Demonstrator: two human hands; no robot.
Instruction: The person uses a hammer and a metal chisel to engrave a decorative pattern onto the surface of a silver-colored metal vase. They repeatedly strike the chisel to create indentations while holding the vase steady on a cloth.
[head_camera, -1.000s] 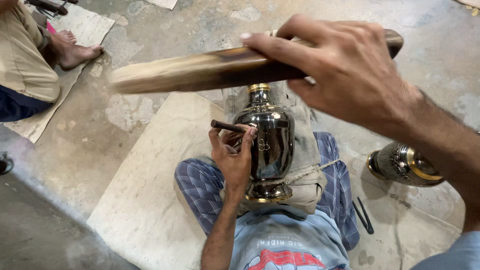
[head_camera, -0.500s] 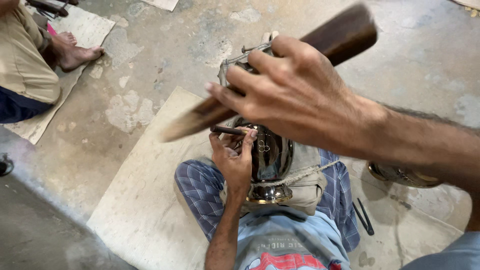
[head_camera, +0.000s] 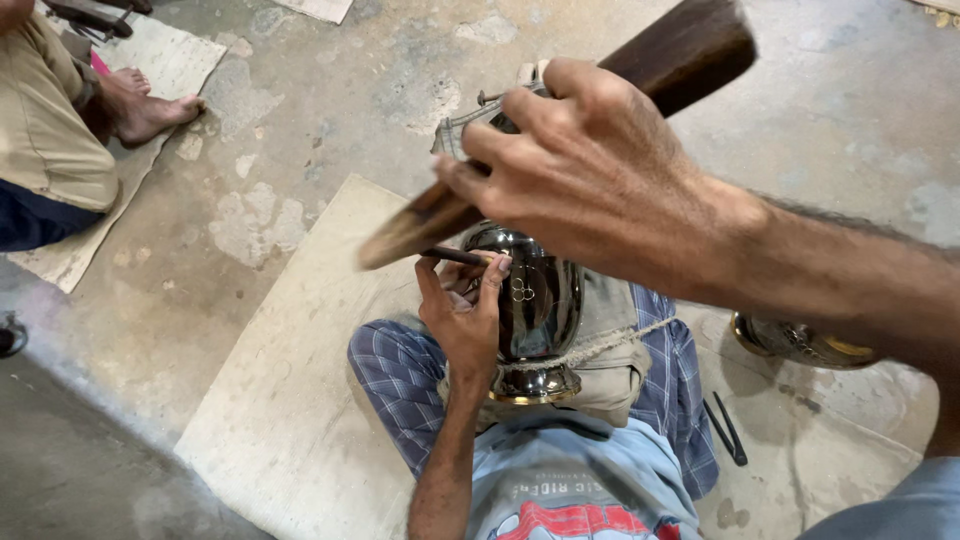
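The right hand (head_camera: 600, 185), closed around a wooden mallet (head_camera: 690, 45), has its blurred striking end just above the thin punch (head_camera: 455, 256) pinched in the left hand (head_camera: 465, 320), apparently against the dark metal vase (head_camera: 535, 300).

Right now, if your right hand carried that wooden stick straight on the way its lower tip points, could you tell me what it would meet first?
Most likely the thin metal tool pinched by the left hand against the shiny dark vase. The right hand holds the wooden stick just above it, though depth is hard to judge.
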